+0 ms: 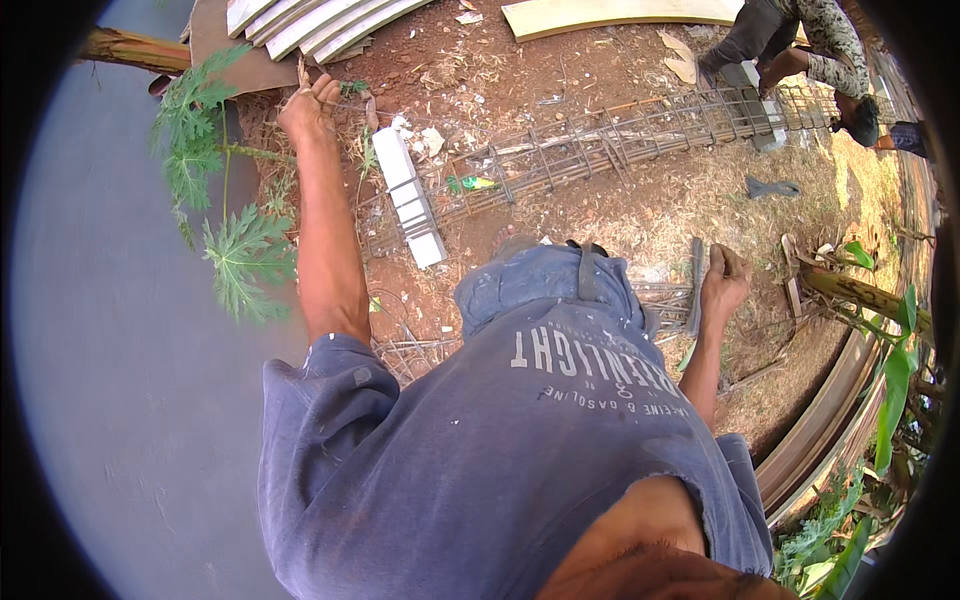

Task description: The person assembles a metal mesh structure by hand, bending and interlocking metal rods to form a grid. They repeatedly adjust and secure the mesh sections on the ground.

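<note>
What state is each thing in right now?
Left hand: fingers bent, grip unclear
Right hand: fingers curled, grip unclear
Steel rebar cage: assembled, lying horizontally
White block: lying flat, crossed by bars
Pale boards: stacked, overlapping
Dark grey cloth: crumpled on ground
Papaya leaves: spread open

Rebar cage: a long, narrow frame of thin brownish rods [610, 140], ringed at intervals by squarish ties; I saw it stretched low over the reddish ground, slanting from the white block toward the far right.
White block: pale and oblong [422, 248], at the cage's near-left end, set crosswise, with dark thin rods passing over its face.
Grey bar: dark, slim and straight [696, 285], just beside the right hand [726, 278]; whether the two touched, I couldn't tell.
Thin piece: brownish, at the left hand's [312, 105] fingertips, too small to make out.
</note>
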Demonstrator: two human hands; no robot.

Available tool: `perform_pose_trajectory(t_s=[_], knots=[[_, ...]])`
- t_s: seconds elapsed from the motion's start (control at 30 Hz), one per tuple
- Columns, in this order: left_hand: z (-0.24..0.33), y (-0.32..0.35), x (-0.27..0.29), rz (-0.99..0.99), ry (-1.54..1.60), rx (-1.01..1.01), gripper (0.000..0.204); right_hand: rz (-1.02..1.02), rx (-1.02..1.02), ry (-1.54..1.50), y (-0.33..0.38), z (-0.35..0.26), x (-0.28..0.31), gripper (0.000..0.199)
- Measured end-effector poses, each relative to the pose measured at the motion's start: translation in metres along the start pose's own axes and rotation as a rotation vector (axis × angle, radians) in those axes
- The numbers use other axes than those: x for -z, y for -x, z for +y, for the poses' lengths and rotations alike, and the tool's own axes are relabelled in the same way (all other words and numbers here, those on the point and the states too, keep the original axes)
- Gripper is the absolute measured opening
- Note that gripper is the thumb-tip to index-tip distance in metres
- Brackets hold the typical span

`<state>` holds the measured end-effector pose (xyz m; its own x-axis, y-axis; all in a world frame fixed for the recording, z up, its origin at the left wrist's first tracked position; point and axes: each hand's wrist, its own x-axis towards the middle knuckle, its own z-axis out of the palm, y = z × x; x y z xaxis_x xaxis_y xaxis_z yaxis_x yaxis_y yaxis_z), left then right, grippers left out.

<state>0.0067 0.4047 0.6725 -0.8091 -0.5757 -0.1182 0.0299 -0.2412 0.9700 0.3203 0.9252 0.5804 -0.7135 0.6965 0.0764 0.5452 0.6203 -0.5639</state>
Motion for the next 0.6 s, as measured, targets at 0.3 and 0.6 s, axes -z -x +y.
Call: perform_pose_trajectory(t_s=[0.3,0.6], knots=[[-0.126,0.133,0.127,0.624,0.041,0.437,0.014,-0.094,-0.122,0.302,-0.028,0.045,-0.018,0.037],[-0.175,0.239,0.163,0.334,-0.422,0.484,0.025,0.168,-0.717,-1.589,-0.139,0.017,0.000,0.026]])
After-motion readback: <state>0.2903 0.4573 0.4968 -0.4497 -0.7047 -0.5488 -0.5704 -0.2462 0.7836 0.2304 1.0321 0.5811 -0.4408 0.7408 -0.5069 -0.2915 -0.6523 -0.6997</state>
